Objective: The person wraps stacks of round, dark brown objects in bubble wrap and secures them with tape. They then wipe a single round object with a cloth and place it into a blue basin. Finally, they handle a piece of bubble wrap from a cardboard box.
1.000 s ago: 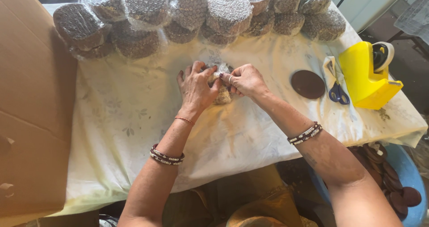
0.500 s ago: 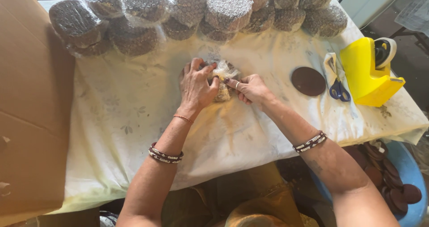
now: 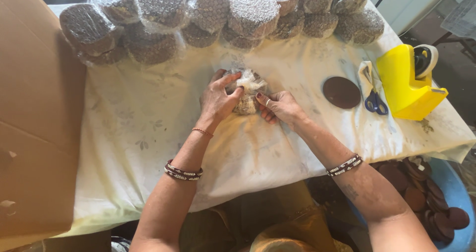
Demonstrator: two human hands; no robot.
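At the middle of the tabletop [image 3: 148, 133], both hands now press the bubble-wrapped bundle [image 3: 248, 91] flat: left hand [image 3: 218, 99] clamped over it, right hand [image 3: 277, 105] apparently pinching its edge.

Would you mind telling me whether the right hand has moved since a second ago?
Yes. The right hand has slid off the top of the bubble-wrapped bundle, towards the person, judged against the brown disc.

Cloth-covered table [image 3: 148, 133], bubble-wrapped bundles [image 3: 163, 14], brown disc [image 3: 341, 92], scissors [image 3: 374, 100], yellow tape dispenser [image 3: 409, 81]
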